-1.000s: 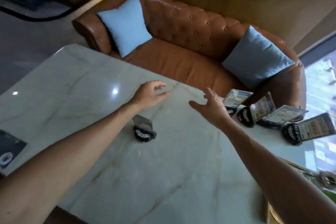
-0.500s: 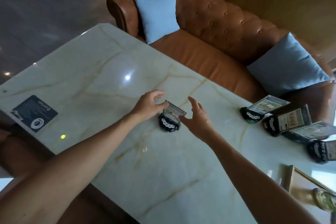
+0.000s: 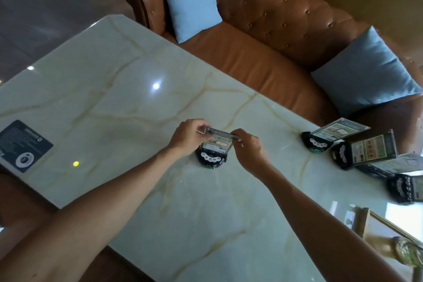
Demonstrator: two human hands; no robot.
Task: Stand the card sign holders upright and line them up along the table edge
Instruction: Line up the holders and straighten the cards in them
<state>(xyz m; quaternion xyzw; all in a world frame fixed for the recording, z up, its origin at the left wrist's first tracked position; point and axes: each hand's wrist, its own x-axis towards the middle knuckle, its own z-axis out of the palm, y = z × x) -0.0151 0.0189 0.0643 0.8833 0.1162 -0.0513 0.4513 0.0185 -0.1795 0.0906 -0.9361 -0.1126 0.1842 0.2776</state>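
Left hand point(image 3: 188, 137) and right hand point(image 3: 248, 151) both pinch the clear acrylic top edge of one card sign holder point(image 3: 214, 151), upright on its round black base mid glossy marble table point(image 3: 114, 89). Four more holders point(image 3: 366, 151) lie tipped near the right edge by the tufted leather sofa point(image 3: 286, 20).

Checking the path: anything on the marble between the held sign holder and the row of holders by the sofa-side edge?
Nothing visible. Both hands, left hand and right hand, grip the sign holder; bare table runs to the nearest holder.

Marble table point(image 3: 128, 89), sign holders point(image 3: 366, 151), placard point(image 3: 23, 144)
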